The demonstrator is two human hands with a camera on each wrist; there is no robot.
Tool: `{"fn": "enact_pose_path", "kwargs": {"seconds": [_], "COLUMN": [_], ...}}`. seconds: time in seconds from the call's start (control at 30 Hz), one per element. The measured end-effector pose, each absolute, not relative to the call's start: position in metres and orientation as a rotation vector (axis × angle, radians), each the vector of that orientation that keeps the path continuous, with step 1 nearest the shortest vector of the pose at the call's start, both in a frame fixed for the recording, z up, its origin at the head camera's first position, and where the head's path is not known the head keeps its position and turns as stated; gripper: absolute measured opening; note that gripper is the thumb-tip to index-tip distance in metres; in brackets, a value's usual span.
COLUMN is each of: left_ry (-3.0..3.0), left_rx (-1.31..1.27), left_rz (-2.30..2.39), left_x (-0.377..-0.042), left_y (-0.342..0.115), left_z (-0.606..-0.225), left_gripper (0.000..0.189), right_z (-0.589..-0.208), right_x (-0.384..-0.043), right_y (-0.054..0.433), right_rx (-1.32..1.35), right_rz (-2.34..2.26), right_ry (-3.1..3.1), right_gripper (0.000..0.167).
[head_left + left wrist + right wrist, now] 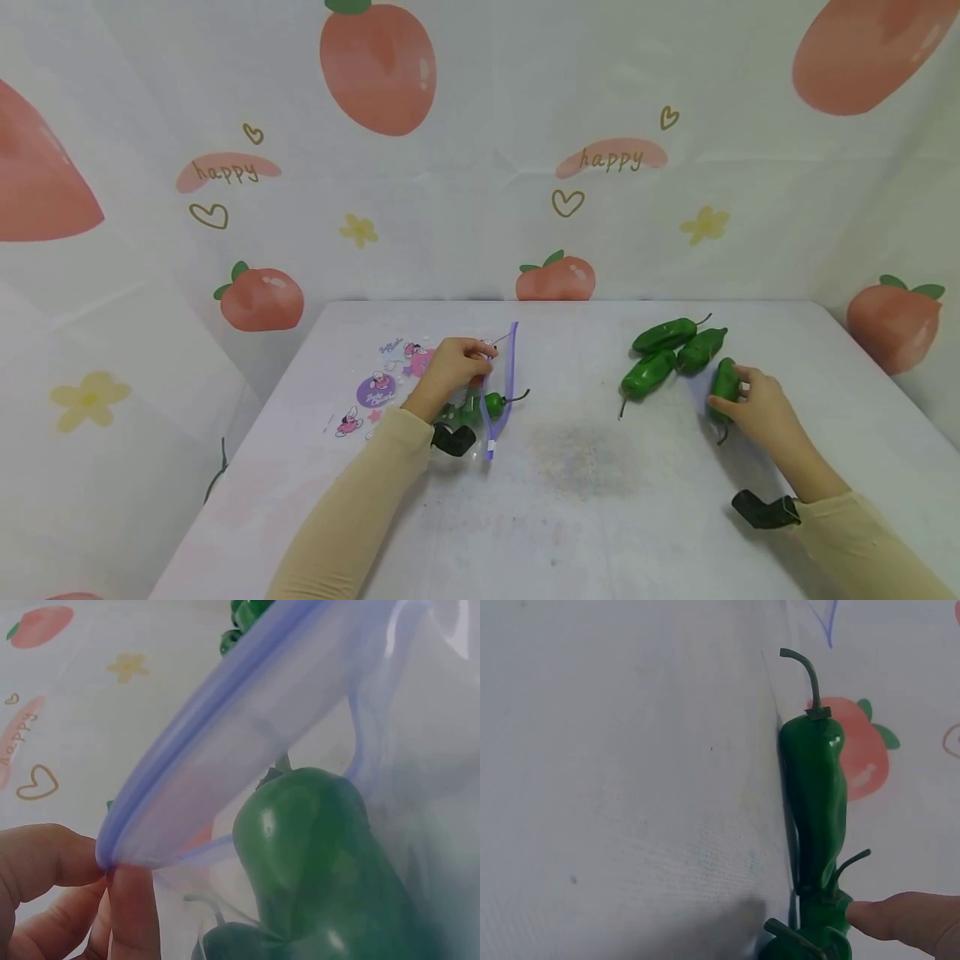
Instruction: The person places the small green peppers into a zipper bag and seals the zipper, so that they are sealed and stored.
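My left hand (453, 371) pinches the purple-edged rim of a clear zip bag (512, 358) printed with pink and purple cartoons. In the left wrist view, thumb and finger meet on the bag's rim (161, 761), which gapes apart. Green peppers (315, 840) lie inside; one pepper's (495, 405) stem end pokes out through the opening. On the right, my right hand (765, 408) grips a green pepper (725, 385) between thumb and fingers, its stem pointing towards me. Just the thumb (907, 919) of that hand shows in the right wrist view, beside peppers.
Three more green peppers (648, 373) lie close together just beyond and left of my right hand. The white table (585, 533) carries a greyish smudge between the hands. Behind it hangs a white cloth (465, 208) printed with fruit, hearts and flowers.
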State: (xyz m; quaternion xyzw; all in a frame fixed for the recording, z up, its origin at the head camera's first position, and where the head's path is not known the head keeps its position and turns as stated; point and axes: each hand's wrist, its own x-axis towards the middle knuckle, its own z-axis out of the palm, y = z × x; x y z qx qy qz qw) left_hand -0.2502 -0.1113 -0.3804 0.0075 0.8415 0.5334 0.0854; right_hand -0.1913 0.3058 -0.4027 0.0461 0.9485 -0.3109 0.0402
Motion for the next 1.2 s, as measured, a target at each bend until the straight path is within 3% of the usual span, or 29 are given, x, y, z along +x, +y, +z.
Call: {"fn": "enact_pose_path", "kwargs": {"seconds": [1.2], "left_ry": [2.546], "left_rx": [0.028], "left_rz": [1.556], "left_x": [-0.2491], "left_y": [-0.1115], "left_z": [-0.3779], "left_gripper": [0.024], "right_z": [-0.4056], "right_x": [-0.1987], "right_y": [0.3106], "right_rx": [0.178], "right_rz": [-0.882], "right_ry": [2.815], "right_gripper": [0.091]}}
